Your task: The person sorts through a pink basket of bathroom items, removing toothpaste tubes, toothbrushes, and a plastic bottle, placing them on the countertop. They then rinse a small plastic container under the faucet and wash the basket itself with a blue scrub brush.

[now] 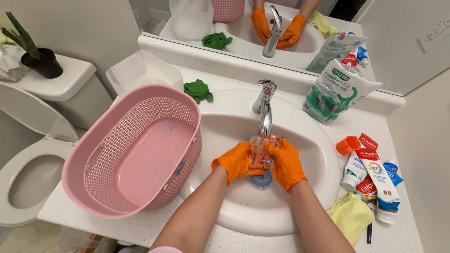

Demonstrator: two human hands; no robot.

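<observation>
Both my hands wear orange rubber gloves and meet over the white sink basin (318,154), under the chrome faucet (265,110). My left hand (236,161) and my right hand (286,161) together grip a small see-through orange holder (260,152) held beneath the spout. A blue round brush head (262,180) sticks out below the holder, between my wrists. I cannot tell whether water is running.
A pink woven basket (136,150) stands left of the basin, a frosted plastic tub (143,70) and green cloth (198,90) behind it. Right side: a white-green pouch (335,91), orange cap (348,145), several toothpaste tubes (375,175), yellow cloth (351,215). An open toilet (28,173) stands at far left.
</observation>
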